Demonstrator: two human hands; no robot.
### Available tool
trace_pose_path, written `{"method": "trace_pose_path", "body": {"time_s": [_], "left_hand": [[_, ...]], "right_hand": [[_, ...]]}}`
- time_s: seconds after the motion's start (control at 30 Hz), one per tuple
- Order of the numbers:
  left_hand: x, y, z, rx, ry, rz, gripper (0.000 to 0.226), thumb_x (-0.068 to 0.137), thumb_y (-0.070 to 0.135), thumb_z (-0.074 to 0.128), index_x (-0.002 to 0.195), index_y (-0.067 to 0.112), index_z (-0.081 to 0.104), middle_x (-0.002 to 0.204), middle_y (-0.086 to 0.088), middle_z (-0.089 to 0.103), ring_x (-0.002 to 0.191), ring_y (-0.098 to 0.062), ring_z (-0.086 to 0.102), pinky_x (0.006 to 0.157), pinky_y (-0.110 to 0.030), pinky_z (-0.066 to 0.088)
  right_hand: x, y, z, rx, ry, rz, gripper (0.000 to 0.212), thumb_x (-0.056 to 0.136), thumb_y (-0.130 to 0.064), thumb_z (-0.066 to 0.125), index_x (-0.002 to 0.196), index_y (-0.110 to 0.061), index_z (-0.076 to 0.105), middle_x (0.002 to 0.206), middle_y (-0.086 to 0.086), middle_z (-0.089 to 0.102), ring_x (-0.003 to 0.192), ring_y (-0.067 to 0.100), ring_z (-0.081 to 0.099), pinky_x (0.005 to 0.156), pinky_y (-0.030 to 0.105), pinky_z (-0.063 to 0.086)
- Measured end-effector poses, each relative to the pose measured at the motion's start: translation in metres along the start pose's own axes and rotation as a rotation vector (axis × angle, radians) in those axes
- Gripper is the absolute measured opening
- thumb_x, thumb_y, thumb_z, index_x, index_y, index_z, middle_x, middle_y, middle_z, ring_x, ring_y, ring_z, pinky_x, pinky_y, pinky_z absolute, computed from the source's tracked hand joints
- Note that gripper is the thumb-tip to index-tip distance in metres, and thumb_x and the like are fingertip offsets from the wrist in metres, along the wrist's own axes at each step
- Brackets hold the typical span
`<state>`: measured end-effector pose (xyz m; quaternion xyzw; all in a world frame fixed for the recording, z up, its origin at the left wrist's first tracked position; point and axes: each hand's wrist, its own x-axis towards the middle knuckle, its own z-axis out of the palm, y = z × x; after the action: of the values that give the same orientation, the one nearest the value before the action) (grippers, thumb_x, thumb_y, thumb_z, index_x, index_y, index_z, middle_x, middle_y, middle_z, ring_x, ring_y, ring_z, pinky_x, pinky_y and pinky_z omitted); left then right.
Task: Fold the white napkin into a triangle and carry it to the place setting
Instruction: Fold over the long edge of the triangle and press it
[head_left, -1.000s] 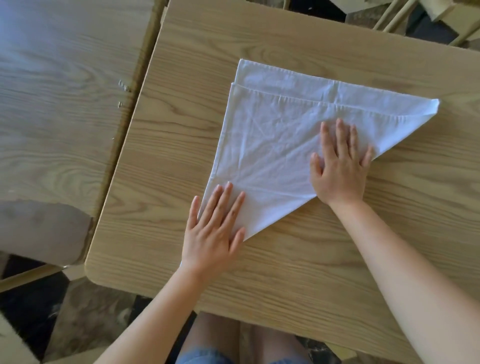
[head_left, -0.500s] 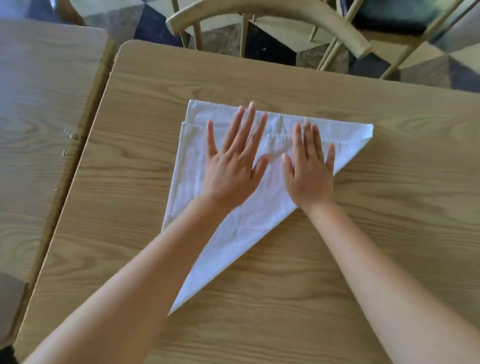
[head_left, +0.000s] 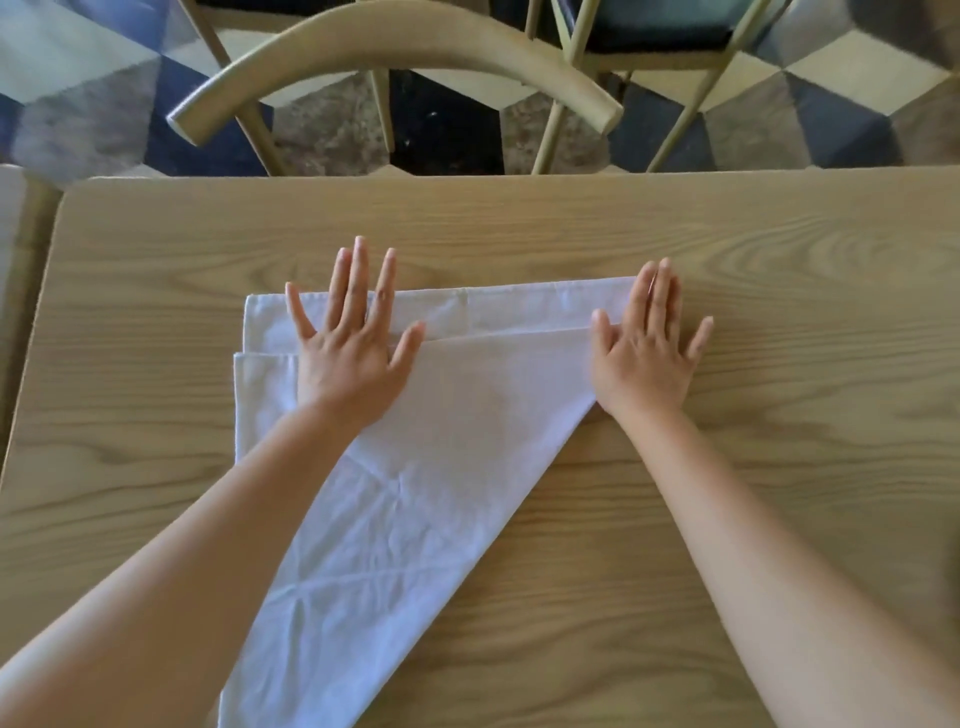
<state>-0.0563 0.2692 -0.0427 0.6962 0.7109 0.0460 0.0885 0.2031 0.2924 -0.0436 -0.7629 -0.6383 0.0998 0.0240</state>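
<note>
Both palms pressed flat, fingers spread, gripping nothing. Left hand (head_left: 353, 343) planted on the white napkin (head_left: 415, 467) near its far left corner, fingertips reaching past the far hem onto bare desk (head_left: 779, 467). Right hand (head_left: 647, 348) set at the napkin's far right tip, thumb side over the cloth, outer fingers off it on the wood.

Napkin lying flat on the desk, already a triangle, though not a tidy one: under the left hand's fingers, a strip of lower layer showing beyond the upper layer's edge, so the two far hems not quite matched. Short straight side running between the two hands; long taper trailing back from the left hand, under the left forearm, toward the body and out of view at the near edge. Folded diagonal running from the right hand's heel down toward the left elbow.

Probably the smoothing stage, with lifting next. Cloth mass lying mostly behind the left hand, so that hand better placed to gather the bulk; right hand holding only a corner. No place setting in view.
</note>
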Motion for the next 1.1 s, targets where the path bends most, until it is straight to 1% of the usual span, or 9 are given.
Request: {"method": "trace_pose_path", "body": {"time_s": [0.13,0.27,0.4,0.53,0.63,0.77,0.9,1.0,1.1], "left_hand": [[0.002,-0.006,-0.002,-0.004,-0.033,0.062,0.068,0.09,0.054,0.006,0.148,0.026,-0.013,0.156,0.002,-0.019,0.142,-0.009,-0.019,0.111,-0.051,-0.016],[-0.002,-0.036,-0.007,-0.024,-0.066,0.177,0.072,0.088,0.051,0.011,0.15,0.013,0.003,0.158,0.001,-0.002,0.143,-0.007,-0.007,0.112,-0.051,-0.011],[0.003,-0.054,-0.013,-0.133,-0.075,0.244,0.075,0.086,0.052,0.025,0.145,0.006,0.027,0.155,-0.004,0.02,0.142,-0.013,0.013,0.112,-0.055,0.007],[0.008,-0.064,-0.027,-0.088,-0.028,0.302,0.072,0.08,0.055,0.045,0.135,0.008,0.046,0.137,-0.011,0.049,0.126,-0.023,0.036,0.101,-0.051,0.03],[0.013,-0.062,-0.042,-0.009,-0.05,0.346,0.073,0.077,0.053,0.064,0.137,0.015,0.046,0.127,-0.009,0.052,0.12,-0.028,0.04,0.099,-0.05,0.032],[0.021,-0.053,-0.054,-0.022,-0.124,0.264,0.067,0.068,0.049,0.074,0.126,0.025,0.053,0.114,-0.004,0.054,0.116,-0.029,0.044,0.097,-0.048,0.029],[0.024,-0.045,-0.06,-0.016,-0.131,0.246,0.048,0.064,0.042,0.08,0.099,0.018,0.058,0.107,-0.004,0.054,0.112,-0.03,0.045,0.097,-0.047,0.029],[0.016,-0.037,-0.062,-0.03,-0.12,0.252,0.04,0.069,0.03,0.079,0.094,0.015,0.051,0.081,-0.002,0.062,0.077,-0.028,0.056,0.078,-0.034,0.034],[0.003,-0.033,-0.061,-0.039,-0.065,0.266,0.025,0.072,0.015,0.075,0.089,0.014,0.057,0.076,0.0,0.063,0.062,-0.027,0.055,0.058,-0.029,0.035]], "right_hand": [[0.003,0.004,-0.005,-0.065,-0.037,-0.031,0.063,0.096,-0.045,0.011,0.145,-0.018,-0.016,0.155,-0.001,-0.018,0.143,0.014,-0.016,0.109,0.053,-0.016],[0.016,0.03,-0.014,-0.196,-0.103,-0.394,0.057,0.092,-0.048,-0.002,0.137,-0.028,-0.029,0.148,-0.009,-0.031,0.137,0.01,-0.028,0.104,0.052,-0.023],[0.045,0.047,-0.031,-0.183,-0.232,-0.624,0.07,0.085,-0.065,-0.004,0.14,-0.028,-0.025,0.152,-0.01,-0.021,0.138,0.007,-0.025,0.107,0.053,-0.016],[0.057,0.036,-0.049,-0.158,-0.283,-0.672,0.08,0.089,-0.053,0.042,0.148,-0.018,0.001,0.157,0.004,0.009,0.144,0.018,-0.002,0.112,0.054,-0.002],[0.064,0.028,-0.059,-0.137,-0.211,-0.734,0.077,0.076,-0.034,0.072,0.141,-0.011,0.036,0.133,0.014,0.048,0.125,0.035,0.039,0.106,0.051,0.022],[0.067,0.019,-0.066,-0.182,-0.184,-0.767,0.051,0.069,-0.038,0.077,0.113,-0.017,0.061,0.097,0.004,0.057,0.102,0.028,0.049,0.096,0.044,0.026],[0.069,0.014,-0.068,-0.148,-0.222,-0.788,0.029,0.068,-0.032,0.078,0.083,-0.018,0.058,0.089,-0.001,0.056,0.096,0.023,0.047,0.092,0.038,0.023],[0.064,0.015,-0.064,-0.135,-0.128,-0.909,0.024,0.069,-0.014,0.073,0.07,-0.02,0.049,0.069,-0.004,0.057,0.071,0.02,0.049,0.084,0.035,0.024],[0.059,0.024,-0.061,-0.213,0.057,-1.112,0.014,0.068,-0.002,0.06,0.07,-0.016,0.058,0.061,-0.003,0.057,0.058,0.023,0.052,0.075,0.035,0.026]]}}
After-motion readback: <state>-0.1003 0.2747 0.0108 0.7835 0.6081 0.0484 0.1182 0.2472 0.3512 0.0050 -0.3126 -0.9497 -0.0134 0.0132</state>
